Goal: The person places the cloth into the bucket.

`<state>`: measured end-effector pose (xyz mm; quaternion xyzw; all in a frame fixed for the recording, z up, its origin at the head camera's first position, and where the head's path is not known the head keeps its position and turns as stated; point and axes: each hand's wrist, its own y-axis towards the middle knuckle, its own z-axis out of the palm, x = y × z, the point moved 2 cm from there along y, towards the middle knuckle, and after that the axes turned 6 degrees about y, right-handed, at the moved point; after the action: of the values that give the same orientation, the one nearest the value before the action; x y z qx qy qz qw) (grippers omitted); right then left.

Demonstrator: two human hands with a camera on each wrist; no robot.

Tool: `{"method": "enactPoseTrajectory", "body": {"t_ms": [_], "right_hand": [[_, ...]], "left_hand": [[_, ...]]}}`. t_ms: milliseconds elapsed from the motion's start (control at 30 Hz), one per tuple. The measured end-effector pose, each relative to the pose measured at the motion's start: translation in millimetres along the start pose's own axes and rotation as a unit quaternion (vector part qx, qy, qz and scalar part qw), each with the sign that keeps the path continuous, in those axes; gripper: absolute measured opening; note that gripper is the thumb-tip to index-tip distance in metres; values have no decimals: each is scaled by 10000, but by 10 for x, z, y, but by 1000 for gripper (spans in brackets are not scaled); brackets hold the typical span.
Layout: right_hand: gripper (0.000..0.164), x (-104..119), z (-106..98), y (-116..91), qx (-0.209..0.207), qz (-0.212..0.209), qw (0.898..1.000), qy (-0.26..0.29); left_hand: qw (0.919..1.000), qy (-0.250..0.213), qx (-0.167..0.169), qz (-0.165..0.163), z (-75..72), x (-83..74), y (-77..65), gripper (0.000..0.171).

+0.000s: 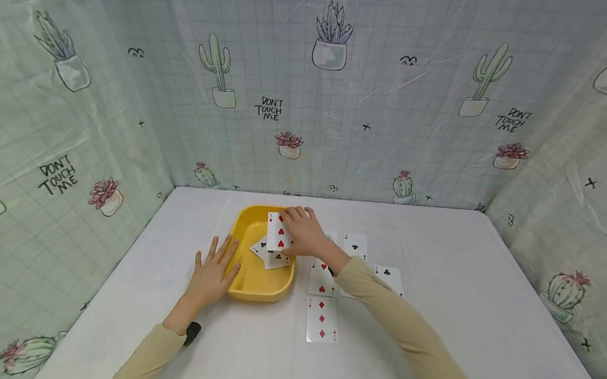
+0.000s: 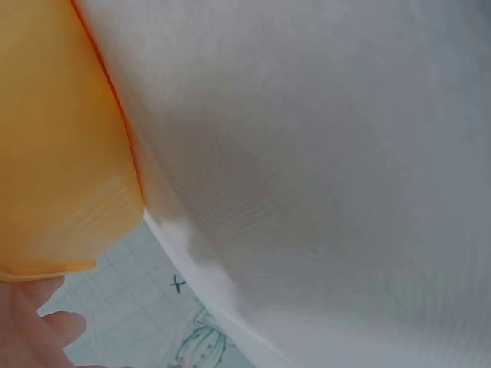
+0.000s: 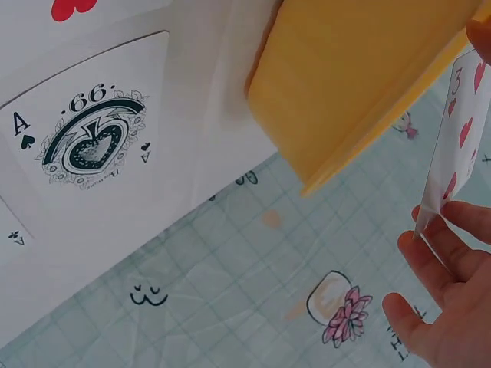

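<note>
My right hand (image 1: 304,233) pinches a playing card, the three of hearts (image 1: 276,232), above the right side of a yellow tray (image 1: 260,292). In the right wrist view the same three of hearts (image 3: 460,126) is held between the fingers and thumb, near the tray's rim. Some club cards (image 1: 276,260) lie in the tray, partly hidden under the held card. My left hand (image 1: 212,273) rests with fingers spread on the tray's left rim. The left wrist view shows its fingertips (image 2: 65,326) at the tray's edge (image 2: 69,266).
Right of the tray, face-up cards lie in columns: a three of diamonds (image 1: 322,320), a two of hearts (image 1: 322,279), an ace of clubs (image 1: 355,245) and a two of clubs (image 1: 388,277). The ace of spades (image 3: 96,146) shows in the right wrist view. A patterned curtain (image 1: 367,130) surrounds the white table.
</note>
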<state>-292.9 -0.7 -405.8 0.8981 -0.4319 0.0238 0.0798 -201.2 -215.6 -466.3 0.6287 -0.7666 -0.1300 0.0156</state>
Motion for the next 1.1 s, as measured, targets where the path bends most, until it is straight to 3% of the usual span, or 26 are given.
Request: {"method": "enactPoseTrajectory", "body": {"t_ms": [400,767,1100], "right_hand": [[94,-128,-139,-369,-214,35,9995,223],[94,-234,-198,-862,-505,-170,9986,-48],[97,-427,-140,-1339,-587,-223,9978,-201]], "left_hand": [[9999,1,-106,37,22,25,-13,57],[10000,-75,46,13,21,16,12,58],[10000,-38,-70,11,23,3,6,57]]}}
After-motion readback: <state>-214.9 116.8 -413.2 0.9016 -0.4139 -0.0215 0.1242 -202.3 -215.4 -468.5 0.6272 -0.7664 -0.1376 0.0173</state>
